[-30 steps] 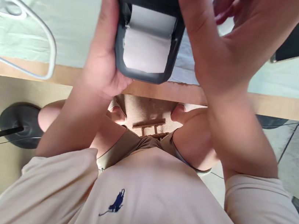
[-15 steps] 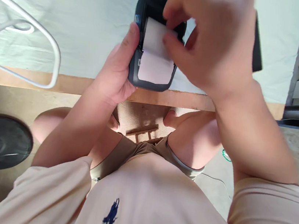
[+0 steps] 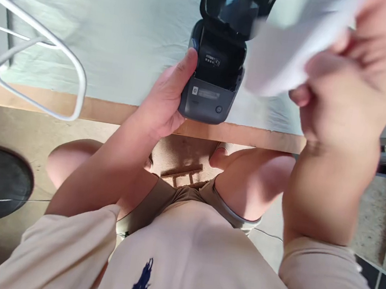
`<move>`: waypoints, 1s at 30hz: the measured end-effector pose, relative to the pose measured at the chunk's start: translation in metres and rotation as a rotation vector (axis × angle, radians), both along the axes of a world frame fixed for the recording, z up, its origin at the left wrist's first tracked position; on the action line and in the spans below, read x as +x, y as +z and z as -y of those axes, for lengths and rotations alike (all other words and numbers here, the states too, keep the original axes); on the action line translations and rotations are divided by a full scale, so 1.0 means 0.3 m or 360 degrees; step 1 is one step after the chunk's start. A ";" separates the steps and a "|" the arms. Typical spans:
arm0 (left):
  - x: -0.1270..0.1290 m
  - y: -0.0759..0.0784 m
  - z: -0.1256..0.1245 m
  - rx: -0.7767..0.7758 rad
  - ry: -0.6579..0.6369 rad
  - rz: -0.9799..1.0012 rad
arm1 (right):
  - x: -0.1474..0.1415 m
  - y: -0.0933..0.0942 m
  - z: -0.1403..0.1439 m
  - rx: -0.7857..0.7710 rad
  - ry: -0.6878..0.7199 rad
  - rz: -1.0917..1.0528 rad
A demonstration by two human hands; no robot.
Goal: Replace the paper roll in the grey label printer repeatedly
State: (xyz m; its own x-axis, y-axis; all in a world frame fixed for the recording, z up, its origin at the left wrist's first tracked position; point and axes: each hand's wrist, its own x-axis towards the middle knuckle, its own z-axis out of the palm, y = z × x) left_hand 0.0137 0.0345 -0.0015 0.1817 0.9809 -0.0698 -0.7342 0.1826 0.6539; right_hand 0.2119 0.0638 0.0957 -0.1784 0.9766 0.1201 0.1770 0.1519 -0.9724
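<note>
At the near edge of a cloth-covered table (image 3: pixel 87 29), a small dark printer (image 3: pixel 210 89) with its lid (image 3: pixel 234 2) raised is steadied by the left hand (image 3: pixel 165 100), whose fingers are wrapped along the casing's left side. A blurred white paper roll (image 3: pixel 284 57) is held lifted to the right of the printer, pinched in the fingers of the right hand (image 3: pixel 348 85). White tubing (image 3: pixel 71 63) lies on the table well to the left.

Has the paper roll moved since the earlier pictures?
Yes. The paper roll is out of the open printer, held up in the right hand, to the printer's right.
</note>
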 end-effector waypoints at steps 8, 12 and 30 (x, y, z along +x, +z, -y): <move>-0.015 -0.014 -0.006 0.0041 -0.0063 -0.0015 | 0.161 -0.303 0.075 0.0032 -0.0155 0.0072; -0.011 -0.013 -0.015 -0.0001 -0.0021 -0.0023 | 0.158 -0.293 0.052 0.0548 0.0025 0.0650; 0.001 0.014 0.001 0.0014 -0.0023 -0.0070 | 0.146 -0.352 -0.213 0.0439 -0.0390 0.0798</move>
